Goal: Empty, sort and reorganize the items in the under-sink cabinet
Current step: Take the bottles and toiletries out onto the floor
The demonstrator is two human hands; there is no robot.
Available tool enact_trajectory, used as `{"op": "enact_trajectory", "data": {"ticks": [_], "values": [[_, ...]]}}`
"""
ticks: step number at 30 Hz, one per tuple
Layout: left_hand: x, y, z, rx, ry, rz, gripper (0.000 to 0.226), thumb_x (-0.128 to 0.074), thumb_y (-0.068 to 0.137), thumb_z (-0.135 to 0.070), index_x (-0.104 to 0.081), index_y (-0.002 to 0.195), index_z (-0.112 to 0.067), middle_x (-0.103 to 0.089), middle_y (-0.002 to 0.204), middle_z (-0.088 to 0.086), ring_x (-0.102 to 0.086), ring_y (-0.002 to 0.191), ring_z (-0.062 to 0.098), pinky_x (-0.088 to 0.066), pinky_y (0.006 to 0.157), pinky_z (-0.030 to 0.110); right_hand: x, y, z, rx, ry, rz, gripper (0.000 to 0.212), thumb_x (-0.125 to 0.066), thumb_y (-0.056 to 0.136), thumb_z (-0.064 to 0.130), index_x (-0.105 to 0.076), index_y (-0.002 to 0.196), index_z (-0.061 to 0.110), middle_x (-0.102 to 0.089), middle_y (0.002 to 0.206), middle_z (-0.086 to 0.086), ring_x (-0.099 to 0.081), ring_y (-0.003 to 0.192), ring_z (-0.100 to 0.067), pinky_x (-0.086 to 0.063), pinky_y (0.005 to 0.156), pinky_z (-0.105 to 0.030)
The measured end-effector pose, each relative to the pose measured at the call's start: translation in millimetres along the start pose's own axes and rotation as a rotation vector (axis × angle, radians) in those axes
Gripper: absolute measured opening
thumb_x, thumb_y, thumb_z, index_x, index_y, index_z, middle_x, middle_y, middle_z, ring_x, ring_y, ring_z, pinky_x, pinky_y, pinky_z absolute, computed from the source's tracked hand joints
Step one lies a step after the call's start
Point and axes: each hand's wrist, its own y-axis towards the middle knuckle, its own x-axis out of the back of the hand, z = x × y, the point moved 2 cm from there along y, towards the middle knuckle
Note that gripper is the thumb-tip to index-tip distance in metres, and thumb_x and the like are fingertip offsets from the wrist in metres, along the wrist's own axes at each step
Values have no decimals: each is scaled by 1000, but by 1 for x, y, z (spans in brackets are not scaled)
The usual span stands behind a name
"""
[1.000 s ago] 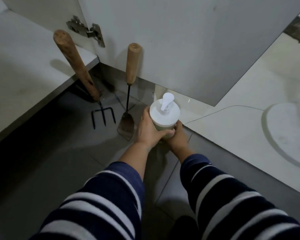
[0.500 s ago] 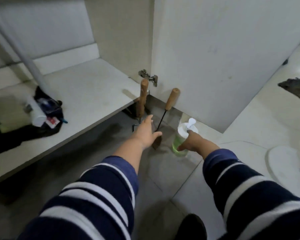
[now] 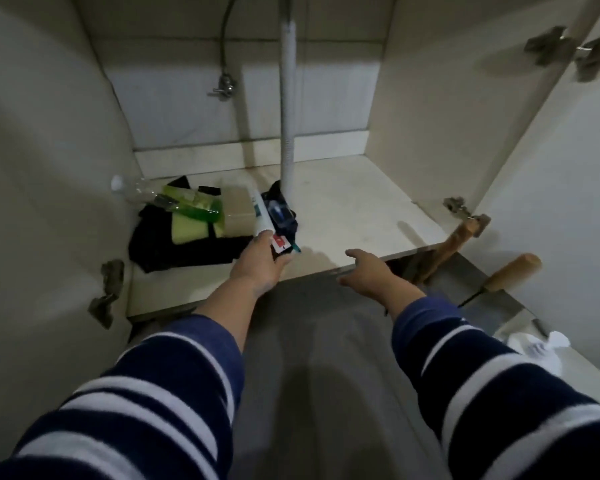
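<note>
Home under-sink cabinet [image 3: 343, 209]: drain pipe [image 3: 287, 98], water valve [image 3: 224, 85], tiled floor [image 3: 326, 341].

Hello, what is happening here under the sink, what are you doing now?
A person is clearing out the under-sink cabinet. The left hand grips a white tube lying on the pile of things on the cabinet floor, beside the drain pipe. The right hand is open and holds nothing. A bottle of green liquid lies on dark cloth in the pile. Two wooden-handled tools lean outside at the right.
</note>
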Motion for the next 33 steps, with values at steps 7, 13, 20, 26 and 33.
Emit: {"op": "enact_trajectory", "data": {"ticks": [7,13,20,26,33], "values": [[34,58,62,221,-45,-278,49,-58,91,-37,-44,133,-17,-47,136,7,-48,122,29,-44,93,40,-40,91,61,125,-50,-43,57,-58,92,29,-38,142,8,-47,141,-15,-46,128,-29,-36,103,-31],[30,101,73,245,-64,-360,61,-60,85,-49,-43,134,-16,-48,134,5,-53,117,28,-48,89,40,-63,155,90,156,-44,-154,46,-60,88,30,-51,129,12,-49,127,-16,-51,114,-35,-45,96,-39],[27,132,60,340,-55,-375,73,-62,62,-72,-61,109,-17,-65,106,3,-64,95,26,-53,72,33,-80,194,96,99,-140,-255,51,-56,90,37,-46,131,8,-48,128,-13,-42,120,-33,-37,94,-33],[27,147,57,397,83,-357,72,-69,67,-67,-60,114,-12,-58,119,10,-62,99,26,-41,66,29,-84,217,90,2,-124,-278,42,-58,87,22,-44,124,8,-47,125,-13,-42,120,-32,-40,84,-33],[25,157,56,410,90,-350,74,-73,66,-58,-57,119,-9,-47,133,18,-60,98,27,-39,67,26,-82,231,93,-49,-21,-251,33,-61,83,24,-54,111,6,-60,112,-13,-60,103,-31,-48,75,-34]]}}
